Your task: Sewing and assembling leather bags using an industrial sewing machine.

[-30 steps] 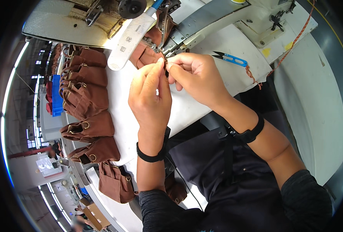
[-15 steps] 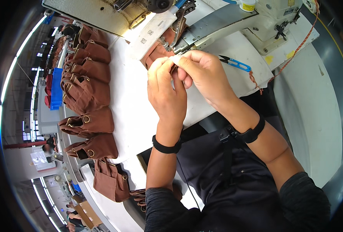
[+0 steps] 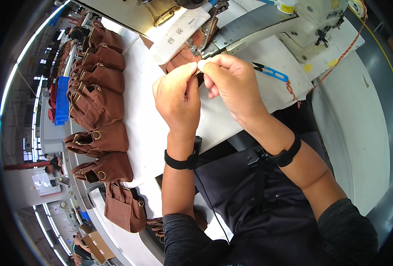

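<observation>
My left hand [image 3: 178, 103] and my right hand [image 3: 234, 86] meet in front of the sewing machine, thumbs and forefingers pinched close together. Between the fingertips shows a short bit of gold-toothed zipper [image 3: 197, 72]; the fingers hide most of it. Just beyond, a brown fabric piece [image 3: 181, 58] lies by the needle area of the sewing machine [image 3: 254, 27]. Whether the zipper is joined to that piece cannot be made out. To the right of my right hand lie blue thread snips [image 3: 272, 73] with an orange cord tied on.
Several brown handbags [image 3: 101, 106] stand in a row along the left side of the white table [image 3: 145, 115]. One brown bag [image 3: 124, 207] lies at the near left. A small white bottle [image 3: 286, 6] sits on the machine arm. Orange cord [image 3: 338, 62] hangs at the right.
My left hand has shifted slightly left and turned, its fingers more curled, and the zipper teeth now show between the fingertips. My right hand keeps its pinch nearly in place.
</observation>
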{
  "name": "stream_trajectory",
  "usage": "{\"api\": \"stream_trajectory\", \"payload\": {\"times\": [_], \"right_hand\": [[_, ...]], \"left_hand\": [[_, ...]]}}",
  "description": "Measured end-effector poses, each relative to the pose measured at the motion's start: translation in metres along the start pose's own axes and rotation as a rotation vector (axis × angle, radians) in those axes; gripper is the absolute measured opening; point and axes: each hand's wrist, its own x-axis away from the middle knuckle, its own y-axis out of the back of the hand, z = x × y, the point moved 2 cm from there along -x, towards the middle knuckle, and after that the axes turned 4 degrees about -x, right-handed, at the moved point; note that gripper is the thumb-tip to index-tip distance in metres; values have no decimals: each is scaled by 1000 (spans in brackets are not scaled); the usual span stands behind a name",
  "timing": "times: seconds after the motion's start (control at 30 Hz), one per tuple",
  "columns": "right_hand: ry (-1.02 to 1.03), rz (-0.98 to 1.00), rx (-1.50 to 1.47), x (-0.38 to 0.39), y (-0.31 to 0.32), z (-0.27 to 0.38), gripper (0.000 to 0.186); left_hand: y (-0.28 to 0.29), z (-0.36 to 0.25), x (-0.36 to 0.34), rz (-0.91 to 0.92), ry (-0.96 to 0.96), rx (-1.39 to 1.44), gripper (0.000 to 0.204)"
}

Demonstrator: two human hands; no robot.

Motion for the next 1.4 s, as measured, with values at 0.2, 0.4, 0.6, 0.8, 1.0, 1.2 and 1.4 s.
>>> {"api": "stream_trajectory", "payload": {"times": [0.2, 0.4, 0.6, 0.8, 1.0, 1.2, 1.4], "right_hand": [[-12, 71, 11, -7, 6, 3, 18], [-44, 79, 57, -11, 10, 4, 19], [-152, 82, -52, -6, 11, 9, 24], [-230, 116, -160, -1, 12, 13, 26], [-265, 154, -288, -2, 16, 7, 28], [-241, 147, -304, 0, 16, 0, 29], [-79, 89, 14, -6, 8, 0, 24]], "left_hand": [[1, 3, -7, -20, -153, -84, 29], [-2, 2, -10, -13, -172, -115, 29], [-4, 5, -10, 19, -129, -130, 26], [1, 3, -17, 13, -160, -89, 25], [8, 6, -24, 86, -219, -155, 26], [11, 9, -23, 150, -168, -197, 29], [27, 11, -44, 245, -337, -172, 30]]}}
